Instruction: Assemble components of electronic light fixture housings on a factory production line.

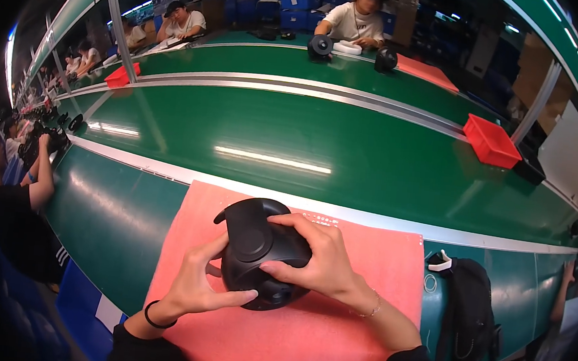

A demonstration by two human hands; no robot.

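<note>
Two bare hands grip a black device [252, 235], rounded and topped with a flat disc, above the middle of a pink foam mat [360, 308]; whether its underside touches the mat cannot be told. The left hand [196, 282] is spread in a wide curve against the left side, thumb on the near part and fingers partly hidden, while the right hand [324, 256] clasps the right side between its thumb and fingers. A dark band [159, 315] circles the left wrist, a thin bracelet [372, 308] the right. The mat lies on a green worktop [117, 201]; to its right, a black bag [472, 310] rests there, with a white object [440, 261] at its far end and a pale loop [430, 284] just beside it. Beyond a pale metal rail [341, 212] runs a glossy green surface [259, 124], with a red tray [498, 155] at its far right. Farther off, a person in a white shirt [356, 21] sits behind a white item [347, 47] and two dark round objects [320, 46].
</note>
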